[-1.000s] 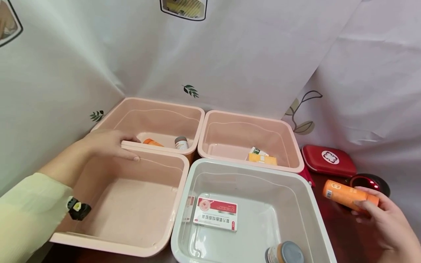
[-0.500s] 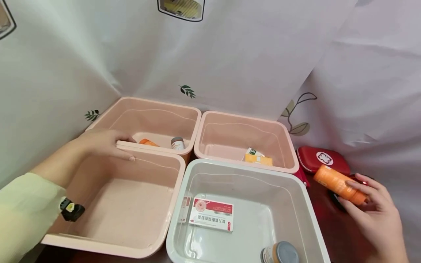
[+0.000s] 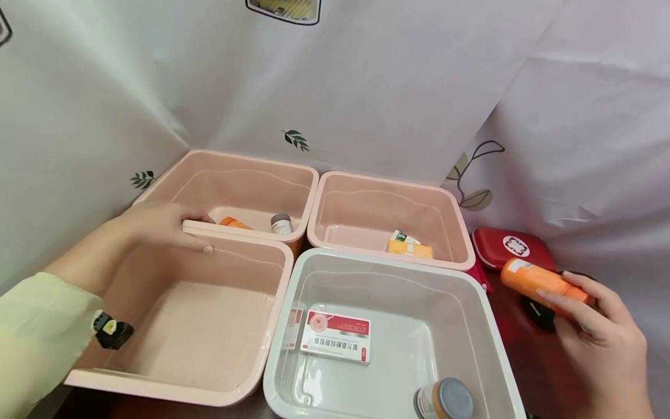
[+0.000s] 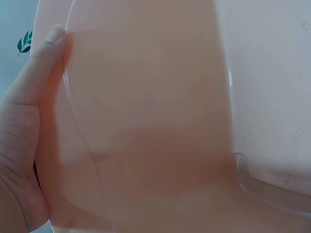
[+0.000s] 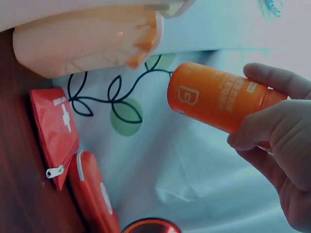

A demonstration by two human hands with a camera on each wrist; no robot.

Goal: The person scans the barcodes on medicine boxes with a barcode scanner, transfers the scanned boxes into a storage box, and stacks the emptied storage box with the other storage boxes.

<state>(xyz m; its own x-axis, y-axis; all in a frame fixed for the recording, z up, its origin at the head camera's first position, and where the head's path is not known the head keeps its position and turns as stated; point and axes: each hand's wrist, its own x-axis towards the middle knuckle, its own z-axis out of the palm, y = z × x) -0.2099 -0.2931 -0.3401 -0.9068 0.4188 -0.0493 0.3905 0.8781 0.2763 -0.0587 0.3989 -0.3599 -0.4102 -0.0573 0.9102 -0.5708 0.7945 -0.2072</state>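
My right hand point(image 3: 602, 334) holds an orange bottle point(image 3: 528, 279) by one end, between thumb and fingers, beside the bins. The bottle lies tilted in the air; its logo and pale print show in the right wrist view point(image 5: 214, 97). My left hand point(image 3: 159, 226) grips the far rim of the front left pink bin point(image 3: 209, 331), its thumb inside that bin and its fingertips over the back left pink bin point(image 3: 251, 160). The left wrist view shows that thumb against the bin's wall point(image 4: 146, 87).
A grey bin point(image 3: 377, 291) holds a red-and-white medicine box point(image 3: 335, 336) and a grey-lidded jar point(image 3: 454, 398). The back right pink bin point(image 3: 384, 177) holds a yellow box point(image 3: 410, 249). At right lie a red case point(image 3: 499, 244), a red zip pouch point(image 5: 53, 126) and a dark round object.
My right hand has turned the orange bottle, so a white label patch now faces up, and has shifted slightly left. My left hand keeps its hold on the bin rim.
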